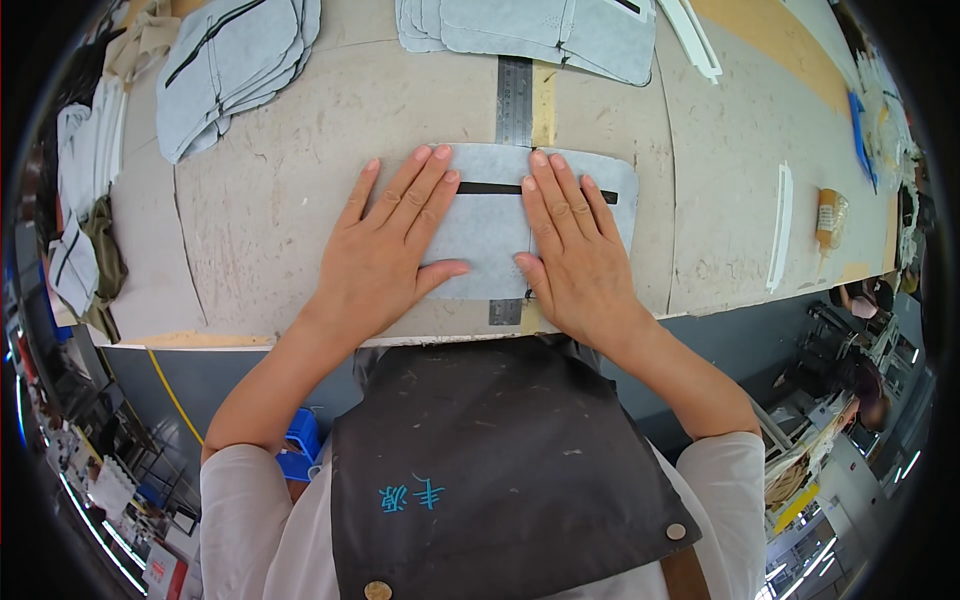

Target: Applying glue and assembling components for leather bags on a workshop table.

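Observation:
A light grey-blue fabric panel (480, 240) with rounded corners lies flat near the table's front edge. A black strip (490, 188) runs across its upper part, and a thin seam line crosses it from top to bottom. My left hand (385, 240) rests flat on the panel's left side, fingers stretched out and pointing away from me. On the right side my right hand (575, 230) lies flat too, its fingers a little spread. Beneath the panel passes a metal ruler (514, 100), showing above and below it, beside a yellowish tape strip (543, 105).
Stacks of similar panels lie at the far left (240, 70) and far middle (520, 25). White strips (690, 40) lie beyond, and another white strip (780, 225) is at right, near a small glue bottle (829, 220). White and olive cloth (100, 255) hangs at the left edge.

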A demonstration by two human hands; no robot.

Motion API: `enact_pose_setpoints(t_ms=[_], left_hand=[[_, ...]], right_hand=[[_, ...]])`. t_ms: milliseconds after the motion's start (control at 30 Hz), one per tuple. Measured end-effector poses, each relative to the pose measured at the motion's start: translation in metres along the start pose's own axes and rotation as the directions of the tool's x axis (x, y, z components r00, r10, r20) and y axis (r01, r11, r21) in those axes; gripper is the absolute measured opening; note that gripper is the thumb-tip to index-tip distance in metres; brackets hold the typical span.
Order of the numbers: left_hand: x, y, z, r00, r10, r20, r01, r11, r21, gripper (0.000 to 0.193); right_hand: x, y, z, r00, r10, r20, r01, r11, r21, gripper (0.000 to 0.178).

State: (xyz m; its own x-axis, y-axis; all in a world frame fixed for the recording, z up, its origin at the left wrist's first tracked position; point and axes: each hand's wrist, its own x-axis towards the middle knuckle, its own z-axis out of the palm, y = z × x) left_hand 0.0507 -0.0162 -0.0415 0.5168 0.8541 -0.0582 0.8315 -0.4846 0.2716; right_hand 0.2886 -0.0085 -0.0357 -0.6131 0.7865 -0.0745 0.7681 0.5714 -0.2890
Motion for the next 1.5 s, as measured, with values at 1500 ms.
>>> enact_pose_setpoints(t_ms=[1500], left_hand=[[0.149, 0.118, 0.01, 0.878, 0.379, -0.291, -0.462, 0.828, -0.317, 0.042]], right_hand=[[-0.166, 0.133, -0.043, 0.333, 0.882, -0.335, -0.29, 0.433, 0.853, 0.038]])
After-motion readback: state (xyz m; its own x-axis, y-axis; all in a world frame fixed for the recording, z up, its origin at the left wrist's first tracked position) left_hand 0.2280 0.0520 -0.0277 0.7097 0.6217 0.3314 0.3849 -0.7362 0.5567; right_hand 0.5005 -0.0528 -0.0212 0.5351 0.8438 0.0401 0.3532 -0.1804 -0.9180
